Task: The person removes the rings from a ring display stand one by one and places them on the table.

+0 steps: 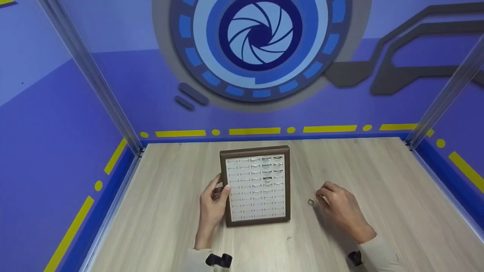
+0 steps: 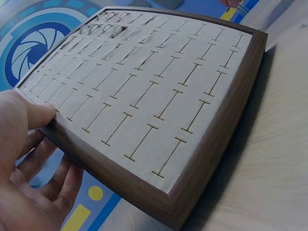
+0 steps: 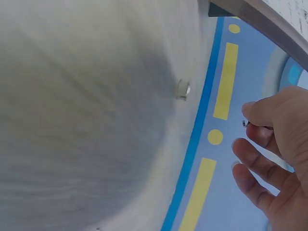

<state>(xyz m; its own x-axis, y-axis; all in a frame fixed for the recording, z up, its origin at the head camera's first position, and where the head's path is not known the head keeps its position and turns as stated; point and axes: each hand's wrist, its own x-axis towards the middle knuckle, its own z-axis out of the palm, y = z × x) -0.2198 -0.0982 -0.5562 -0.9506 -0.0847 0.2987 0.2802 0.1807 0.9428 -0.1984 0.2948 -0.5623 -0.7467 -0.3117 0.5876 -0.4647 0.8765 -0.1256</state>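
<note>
A brown-framed ring display tray [image 1: 255, 153] with a pale slotted pad is held tilted, face toward me. My left hand [image 1: 211, 206] grips its left edge, thumb on the front rim and fingers behind, as the left wrist view shows. Several rings [image 1: 267, 179] sit in slots toward the upper right; the lower and left slots hold none. Right of the tray, my right hand [image 1: 342, 207] pinches a small shiny ring [image 3: 245, 123] between thumb and index finger, mostly hidden by the fingertips. Another ring [image 1: 311, 202] stands on the table close to those fingertips.
The light wood table [image 1: 170, 211] is bounded by a blue printed back wall [image 1: 261, 117] and side walls. Metal posts [image 1: 94, 83] rise at the back corners. Black straps [image 1: 219, 260] are on both wrists. A faint small mark [image 1: 289, 238] shows on the table.
</note>
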